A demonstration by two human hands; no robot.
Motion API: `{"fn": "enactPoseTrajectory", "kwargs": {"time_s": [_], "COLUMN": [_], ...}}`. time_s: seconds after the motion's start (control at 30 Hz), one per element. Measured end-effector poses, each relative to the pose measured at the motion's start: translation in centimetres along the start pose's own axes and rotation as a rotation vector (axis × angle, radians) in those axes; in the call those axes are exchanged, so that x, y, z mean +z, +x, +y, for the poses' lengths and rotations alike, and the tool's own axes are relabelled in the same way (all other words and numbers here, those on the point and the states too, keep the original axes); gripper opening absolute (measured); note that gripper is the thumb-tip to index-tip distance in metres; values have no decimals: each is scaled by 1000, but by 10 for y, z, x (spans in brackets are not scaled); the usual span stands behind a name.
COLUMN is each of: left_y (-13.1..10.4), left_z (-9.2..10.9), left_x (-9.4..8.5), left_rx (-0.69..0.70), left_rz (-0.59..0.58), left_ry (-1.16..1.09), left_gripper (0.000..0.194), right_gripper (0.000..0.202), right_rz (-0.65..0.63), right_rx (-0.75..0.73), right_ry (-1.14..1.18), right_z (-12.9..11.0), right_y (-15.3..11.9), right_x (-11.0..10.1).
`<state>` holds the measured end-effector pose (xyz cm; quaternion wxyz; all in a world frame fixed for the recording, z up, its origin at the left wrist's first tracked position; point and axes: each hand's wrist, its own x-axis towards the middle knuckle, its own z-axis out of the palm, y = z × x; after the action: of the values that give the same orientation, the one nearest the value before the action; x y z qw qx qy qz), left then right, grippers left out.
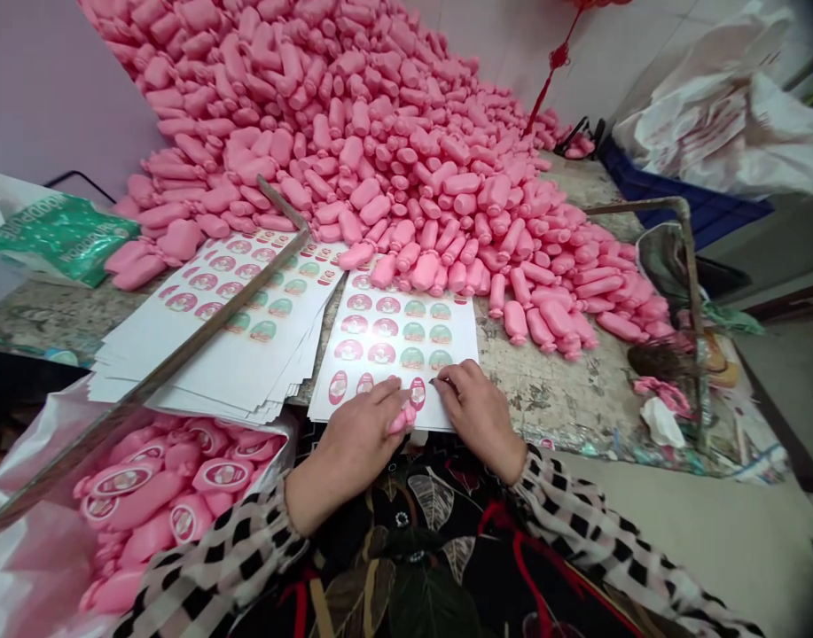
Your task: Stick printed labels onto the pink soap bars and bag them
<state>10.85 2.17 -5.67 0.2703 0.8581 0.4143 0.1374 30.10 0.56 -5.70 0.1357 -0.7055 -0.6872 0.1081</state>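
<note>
A white sheet of stickers [399, 332] lies on the worktable in front of me, with rows of pink and green labels. My left hand [361, 431] rests over the sheet's lower edge, its fingers closed round a small pink bottle [403, 418], of which only the neck end shows. My right hand [476, 409] is at the sheet's lower right corner, fingertips pinched beside an oval pink sticker [418, 394]. Whatever is between those fingertips is too small to make out.
Pink bottles [353, 115] are heaped across the table [545, 394]. Left are stacked sticker sheets [199, 354] under a metal bar [213, 323], and a bag of labelled bottles [279, 434] below. A metal frame [695, 310] and blue crate [691, 208] stand right.
</note>
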Motion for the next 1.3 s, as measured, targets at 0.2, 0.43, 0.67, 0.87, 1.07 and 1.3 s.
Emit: {"fn": "enactPoseTrajectory", "kwargs": {"time_s": [0.2,0.43,0.67,0.87,1.07,1.3], "left_y": [-6,-7,-9,-8,-8,-7], "left_z": [-2,0,3,4,4,4], "left_x": [7,8,7,5,8,13], "left_rx": [123,112,127,129,122,87], "left_rz": [-116,-173,-178,-194,-184,-197], "left_ry": [375,505,578,584,583,528], "left_gripper": [44,54,58,60,60,59], "right_gripper": [22,22,22,22,22,25], "right_rz": [-19,-87,-60,-56,-112,-22], "right_rx": [-55,-130,-110,-123,-163,-56], "right_ry": [-109,-81,23,-56,-66,15], "right_z": [-3,2,6,4,3,0], "right_y": [3,6,3,7,6,-5], "right_x": [-1,-4,-2,-4,-6,3]}}
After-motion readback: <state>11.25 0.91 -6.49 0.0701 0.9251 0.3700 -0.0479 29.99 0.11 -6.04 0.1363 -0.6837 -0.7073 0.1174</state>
